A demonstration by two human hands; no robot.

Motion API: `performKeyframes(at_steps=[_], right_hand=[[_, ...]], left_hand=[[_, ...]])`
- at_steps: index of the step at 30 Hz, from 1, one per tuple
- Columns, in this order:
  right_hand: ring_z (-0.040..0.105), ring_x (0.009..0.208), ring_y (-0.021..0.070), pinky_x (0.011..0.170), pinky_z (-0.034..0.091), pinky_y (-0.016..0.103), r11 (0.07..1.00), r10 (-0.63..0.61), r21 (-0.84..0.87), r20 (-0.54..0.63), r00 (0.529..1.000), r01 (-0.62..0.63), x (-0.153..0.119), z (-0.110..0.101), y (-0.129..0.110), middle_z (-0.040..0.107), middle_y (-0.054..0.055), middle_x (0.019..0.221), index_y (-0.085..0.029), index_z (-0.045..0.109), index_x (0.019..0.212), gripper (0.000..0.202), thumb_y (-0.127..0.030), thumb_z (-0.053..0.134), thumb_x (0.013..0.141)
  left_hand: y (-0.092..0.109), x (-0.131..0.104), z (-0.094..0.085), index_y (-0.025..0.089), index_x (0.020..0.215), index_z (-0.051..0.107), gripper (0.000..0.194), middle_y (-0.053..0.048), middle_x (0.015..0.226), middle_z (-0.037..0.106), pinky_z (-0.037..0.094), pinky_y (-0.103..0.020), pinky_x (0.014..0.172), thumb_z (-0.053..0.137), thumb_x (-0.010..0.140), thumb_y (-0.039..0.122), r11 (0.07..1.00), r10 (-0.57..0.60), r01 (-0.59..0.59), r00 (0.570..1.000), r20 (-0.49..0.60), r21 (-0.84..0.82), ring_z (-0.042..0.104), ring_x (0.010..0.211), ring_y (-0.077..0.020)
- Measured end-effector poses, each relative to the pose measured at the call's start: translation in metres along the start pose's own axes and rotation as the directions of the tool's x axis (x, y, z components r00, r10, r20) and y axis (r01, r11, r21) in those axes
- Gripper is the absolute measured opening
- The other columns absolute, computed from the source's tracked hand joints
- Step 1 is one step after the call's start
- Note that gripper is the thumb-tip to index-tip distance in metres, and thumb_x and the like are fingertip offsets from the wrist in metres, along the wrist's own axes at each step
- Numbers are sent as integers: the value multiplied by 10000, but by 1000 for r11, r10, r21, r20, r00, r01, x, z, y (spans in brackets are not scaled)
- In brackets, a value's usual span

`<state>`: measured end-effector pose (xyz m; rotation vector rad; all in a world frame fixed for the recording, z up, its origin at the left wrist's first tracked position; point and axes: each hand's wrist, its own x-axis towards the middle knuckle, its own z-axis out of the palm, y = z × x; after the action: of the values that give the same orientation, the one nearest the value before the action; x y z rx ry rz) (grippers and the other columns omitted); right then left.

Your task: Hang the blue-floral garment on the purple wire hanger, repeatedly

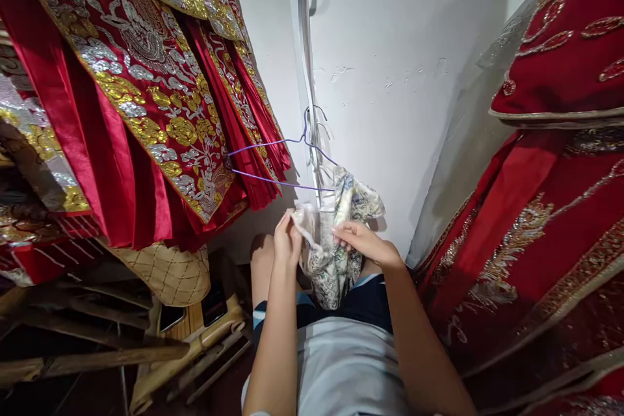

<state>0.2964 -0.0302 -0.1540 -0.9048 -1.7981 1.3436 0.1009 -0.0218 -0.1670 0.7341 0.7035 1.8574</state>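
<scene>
A purple wire hanger [273, 143] hangs by its hook at the wall in front of me. On its right arm is a light patterned garment [331, 279], which drapes down over my lap; the hanger's left arm is bare. My left hand [288, 237] pinches a pale edge of the garment, left of its middle. With fingers closed on the cloth, my right hand [358, 238] holds the garment's front just below the hanger's right end.
Red costumes with gold and silver embroidery [160, 97] hang at the left, close to the hanger. More red beaded garments [536, 208] hang at the right. Bamboo furniture [195, 344] stands at the lower left. A white wall [390, 26] is ahead.
</scene>
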Motion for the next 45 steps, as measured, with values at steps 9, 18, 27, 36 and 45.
performKeyframes(at_steps=[9,18,27,36,45], right_hand=[[638,841,212,752,499,301,883,-21,470,2,1000,17,2,28,-13,672,27,857,-203,627,974,378,-240,733,613],[527,625,144,617,416,245,936,-349,-89,-130,928,340,22,-32,-63,564,-23,660,-194,592,731,142,-186,666,610],[544,694,161,675,393,262,923,-326,-302,-282,902,239,114,-47,-24,601,-3,704,-187,597,720,185,-333,515,800],[309,519,100,524,221,256,915,-290,-376,-365,885,145,78,-57,-49,322,-60,498,-211,374,536,329,-357,578,749],[271,489,89,502,197,258,927,-307,-321,-348,886,195,65,-31,-42,274,-68,496,-221,328,536,343,-343,533,782]], left_hand=[[26,-39,38,219,1103,704,280,-93,1092,663,459,-328,941,607,899,385,714,166,-511,787,594,478,602,1045,-228],[33,-31,-42,175,584,614,414,10,548,546,304,-239,497,685,761,543,312,-452,-488,678,579,815,445,507,-137],[114,21,-83,198,501,510,435,-16,542,522,309,-266,593,553,850,455,38,-216,-494,845,490,869,446,543,-162],[111,55,-69,177,837,580,213,-11,791,558,394,-239,739,416,898,297,282,363,-511,840,403,812,514,774,-165],[107,97,8,175,894,612,214,-8,757,597,384,-245,678,408,880,240,227,263,-495,860,437,839,523,700,-159]])
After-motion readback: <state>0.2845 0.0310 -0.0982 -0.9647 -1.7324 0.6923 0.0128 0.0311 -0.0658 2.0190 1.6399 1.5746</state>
